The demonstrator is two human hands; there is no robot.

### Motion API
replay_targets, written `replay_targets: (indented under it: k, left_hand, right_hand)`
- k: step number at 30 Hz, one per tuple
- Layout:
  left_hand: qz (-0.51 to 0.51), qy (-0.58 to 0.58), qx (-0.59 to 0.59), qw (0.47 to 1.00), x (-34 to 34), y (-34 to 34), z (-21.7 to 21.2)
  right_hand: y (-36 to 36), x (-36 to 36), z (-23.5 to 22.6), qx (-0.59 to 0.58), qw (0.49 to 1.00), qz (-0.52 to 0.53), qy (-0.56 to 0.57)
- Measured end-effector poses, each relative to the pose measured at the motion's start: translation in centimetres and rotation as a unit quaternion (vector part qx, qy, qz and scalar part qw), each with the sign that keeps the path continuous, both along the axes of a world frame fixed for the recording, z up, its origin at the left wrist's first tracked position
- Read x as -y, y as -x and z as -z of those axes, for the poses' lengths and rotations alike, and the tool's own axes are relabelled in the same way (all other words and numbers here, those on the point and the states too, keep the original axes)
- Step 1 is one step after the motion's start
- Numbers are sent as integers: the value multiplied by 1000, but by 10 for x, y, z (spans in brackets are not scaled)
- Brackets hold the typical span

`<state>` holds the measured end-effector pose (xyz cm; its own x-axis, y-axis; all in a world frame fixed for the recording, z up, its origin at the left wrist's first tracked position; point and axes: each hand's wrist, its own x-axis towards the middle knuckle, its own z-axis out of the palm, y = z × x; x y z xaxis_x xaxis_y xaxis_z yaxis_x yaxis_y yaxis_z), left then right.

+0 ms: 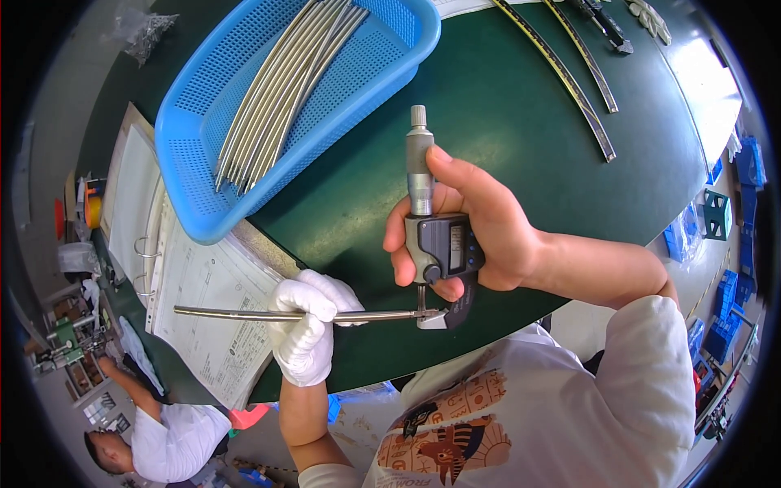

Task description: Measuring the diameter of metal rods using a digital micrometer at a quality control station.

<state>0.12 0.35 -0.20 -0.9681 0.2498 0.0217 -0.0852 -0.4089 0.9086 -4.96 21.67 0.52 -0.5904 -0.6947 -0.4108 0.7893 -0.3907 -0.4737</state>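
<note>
My left hand [307, 325], in a white glove, is closed round a thin metal rod [228, 314] that lies level across the view. Bare and wrapped about a digital micrometer [440, 248], my right hand [480, 220] has its thumb on the grey thimble at the top. The micrometer stands upright, and the rod's right end sits in its jaw, between spindle and anvil. Whether both faces touch the rod I cannot tell. Behind my hands, a blue perforated basket [342, 114] holds several similar metal rods [281, 89].
A ring binder with printed drawing sheets [215, 317] lies at the left table edge, under the rod. Two long dark strips [569, 85], a black tool [606, 24] and white gloves [649, 20] lie on the green table [521, 138] at far right. Another person [175, 439] works at lower left.
</note>
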Motion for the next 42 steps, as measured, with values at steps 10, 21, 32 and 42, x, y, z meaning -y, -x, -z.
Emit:
replay_targets:
  k: [10,21,32,42]
  left_hand:
    - [-3,2,0,1000,-1,0,0]
    - [2,4,3,1000,-2,0,1]
    - [2,7,1,1000,-3,1,2]
    - [-1,5,29,1000,1,-2,-1]
  right_hand:
    - [-1,-1,-3,-5,1000,-2,5]
    - [-1,1,-1,7,1000,3,6]
    - [-1,-1,-2,-23,1000,0,-18]
    - [1,3,-2,38,999,-9,-22]
